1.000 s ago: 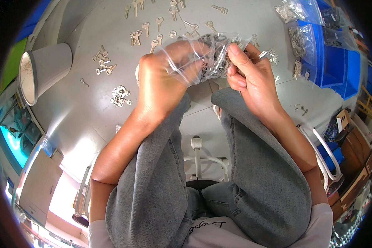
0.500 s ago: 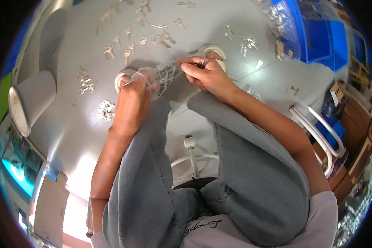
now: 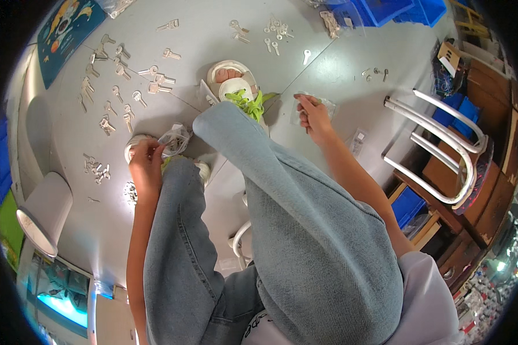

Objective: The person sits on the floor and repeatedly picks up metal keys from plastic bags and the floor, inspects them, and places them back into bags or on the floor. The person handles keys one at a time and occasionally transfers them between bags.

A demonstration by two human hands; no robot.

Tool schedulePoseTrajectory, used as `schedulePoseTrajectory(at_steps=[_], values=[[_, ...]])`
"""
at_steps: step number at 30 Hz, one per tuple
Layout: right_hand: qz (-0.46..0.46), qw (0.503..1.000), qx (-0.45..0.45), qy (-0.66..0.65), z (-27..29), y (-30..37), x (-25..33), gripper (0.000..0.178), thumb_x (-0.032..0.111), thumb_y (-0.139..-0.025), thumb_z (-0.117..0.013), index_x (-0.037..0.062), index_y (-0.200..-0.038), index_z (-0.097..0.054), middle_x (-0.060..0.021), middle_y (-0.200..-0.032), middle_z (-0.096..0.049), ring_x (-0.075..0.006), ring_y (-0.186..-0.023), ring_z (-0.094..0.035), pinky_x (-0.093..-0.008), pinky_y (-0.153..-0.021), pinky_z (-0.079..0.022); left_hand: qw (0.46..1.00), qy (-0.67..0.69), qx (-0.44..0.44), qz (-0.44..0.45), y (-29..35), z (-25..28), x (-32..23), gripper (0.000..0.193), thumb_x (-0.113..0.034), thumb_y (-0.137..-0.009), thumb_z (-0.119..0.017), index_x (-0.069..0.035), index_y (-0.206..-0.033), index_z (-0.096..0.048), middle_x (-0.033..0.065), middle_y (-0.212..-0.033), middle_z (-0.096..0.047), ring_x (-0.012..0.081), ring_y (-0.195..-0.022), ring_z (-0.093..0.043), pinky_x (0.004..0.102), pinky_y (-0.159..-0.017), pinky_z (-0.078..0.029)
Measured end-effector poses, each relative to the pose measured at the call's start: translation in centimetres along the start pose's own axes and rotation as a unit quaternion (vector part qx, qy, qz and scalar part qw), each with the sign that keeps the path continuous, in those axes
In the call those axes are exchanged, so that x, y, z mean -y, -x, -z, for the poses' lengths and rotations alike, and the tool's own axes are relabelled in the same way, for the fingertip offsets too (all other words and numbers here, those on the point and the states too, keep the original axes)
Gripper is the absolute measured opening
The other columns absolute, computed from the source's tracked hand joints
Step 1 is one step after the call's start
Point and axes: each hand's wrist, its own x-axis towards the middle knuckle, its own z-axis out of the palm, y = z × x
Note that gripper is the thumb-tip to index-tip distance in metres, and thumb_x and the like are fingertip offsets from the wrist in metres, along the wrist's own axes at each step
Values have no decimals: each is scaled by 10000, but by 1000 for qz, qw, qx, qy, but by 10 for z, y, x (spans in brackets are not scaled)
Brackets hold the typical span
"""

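Note:
My left hand, at the left foot, is closed on the edge of a crumpled clear plastic bag with pale contents I cannot make out. My right hand is out beyond the right knee with its fingers curled together. Whatever lies between those fingertips is too small to name. A flat clear plastic bag shows behind and beside that hand; whether the two touch I cannot tell. Several loose metal keys lie spread on the grey floor to the left, and a key cluster lies farther off.
My feet wear white sandals, the right one with green laces. A small clear packet lies near my right forearm. Blue bins stand at the far right, white chair legs at the right, and a white bucket-like container at the left.
My hands have moved apart: the left keeps the plastic bag near the left foot, the right has gone outward to the right. The view has shifted, and my right knee now leans left.

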Motion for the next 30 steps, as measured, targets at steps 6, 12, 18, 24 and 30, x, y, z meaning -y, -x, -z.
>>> schedulePoseTrajectory(at_steps=[6,12,18,24,30], values=[[28,998,-52,38,-13,-20,-22,193,189,-888,-472,54,-991,-563,-5,-703,-489,-56,-507,-391,-201,-417,-324,942,277,-54,179,6,25,-20,161,-32,-848,-532,19,-991,-584,55,-829,-592,100,-682,-552,213,-600,-477],[55,978,-203,-11,33,-19,-46,187,178,-903,-438,52,-1009,-526,-17,-728,-495,-65,-534,-419,-221,-431,-350,881,425,-29,207,17,28,-11,201,-39,-849,-531,-5,-1042,-576,64,-906,-605,106,-738,-578,261,-712,-527],[18,964,-265,1,45,-42,-52,272,75,-818,-555,40,-1076,-478,-39,-795,-545,-114,-649,-534,-270,-514,-485,866,453,-2,211,17,26,-9,201,-44,-853,-527,-13,-1047,-571,57,-897,-604,106,-758,-581,263,-734,-520],[76,944,-319,28,59,-60,-79,308,7,-736,-606,10,-1033,-526,-71,-851,-587,-160,-694,-576,-290,-548,-495,861,461,2,215,20,28,-10,178,-39,-855,-525,10,-1020,-570,70,-855,-599,117,-731,-573,268,-727,-517],[40,929,-360,82,75,-39,-73,206,32,-686,-656,21,-888,-619,-57,-740,-619,-161,-652,-585,-284,-615,-473,858,468,2,213,22,28,-2,210,-30,-853,-521,-4,-1058,-560,50,-884,-591,100,-731,-556,256,-738,-512]])
